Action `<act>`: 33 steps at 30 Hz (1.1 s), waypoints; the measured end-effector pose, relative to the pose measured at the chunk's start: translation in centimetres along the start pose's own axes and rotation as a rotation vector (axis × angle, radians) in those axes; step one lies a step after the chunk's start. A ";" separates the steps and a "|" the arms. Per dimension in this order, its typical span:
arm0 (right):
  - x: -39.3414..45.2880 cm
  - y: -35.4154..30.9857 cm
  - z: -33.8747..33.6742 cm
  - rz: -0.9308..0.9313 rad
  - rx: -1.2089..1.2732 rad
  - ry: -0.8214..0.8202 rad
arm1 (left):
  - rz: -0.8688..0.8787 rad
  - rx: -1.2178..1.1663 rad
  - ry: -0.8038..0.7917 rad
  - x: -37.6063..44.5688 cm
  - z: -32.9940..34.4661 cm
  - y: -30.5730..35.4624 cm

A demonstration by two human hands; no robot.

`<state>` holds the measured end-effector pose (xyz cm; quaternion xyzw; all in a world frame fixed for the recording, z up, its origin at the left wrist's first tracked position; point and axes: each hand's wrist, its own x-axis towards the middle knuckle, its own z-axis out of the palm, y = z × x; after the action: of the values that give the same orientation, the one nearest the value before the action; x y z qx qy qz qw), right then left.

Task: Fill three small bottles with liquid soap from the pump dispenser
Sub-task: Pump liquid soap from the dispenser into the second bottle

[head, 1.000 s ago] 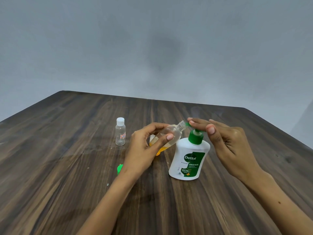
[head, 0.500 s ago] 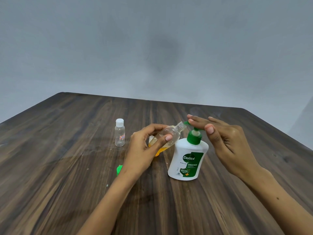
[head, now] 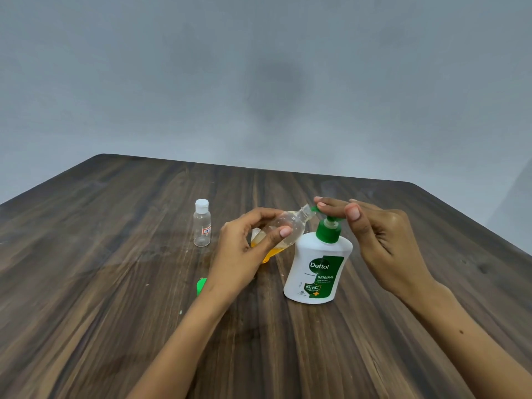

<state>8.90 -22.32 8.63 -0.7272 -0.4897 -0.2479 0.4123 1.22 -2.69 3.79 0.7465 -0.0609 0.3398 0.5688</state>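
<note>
Mid-fill: my left hand (head: 244, 249) grips the tilted small bottle (head: 283, 228) at the spout, right hand (head: 374, 231) flat-fingered on the pump dispenser (head: 318, 269) head. Next, probably press down gently.

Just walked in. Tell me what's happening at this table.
A person is filling a small clear bottle with soap. The left hand holds it tilted, its open neck at the spout of the pump dispenser, while the right hand rests straight fingers on the pump head. Orange soap sits in the bottle's lower end. A second small bottle, capped, stands on the table, and a green cap lies by the left wrist.
</note>
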 end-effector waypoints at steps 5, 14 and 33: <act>0.1 -0.1 -0.3 0.006 0.003 -0.010 | -0.005 0.010 -0.003 0.0 0.0 0.0; -0.2 0.0 -0.1 0.004 -0.014 -0.006 | 0.005 0.007 0.000 0.0 0.0 0.1; -0.3 0.0 0.1 -0.013 -0.014 -0.009 | 0.001 0.010 -0.013 0.1 0.1 -0.2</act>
<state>8.79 -22.41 8.30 -0.7281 -0.4945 -0.2506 0.4032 1.43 -2.71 3.69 0.7515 -0.0632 0.3355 0.5645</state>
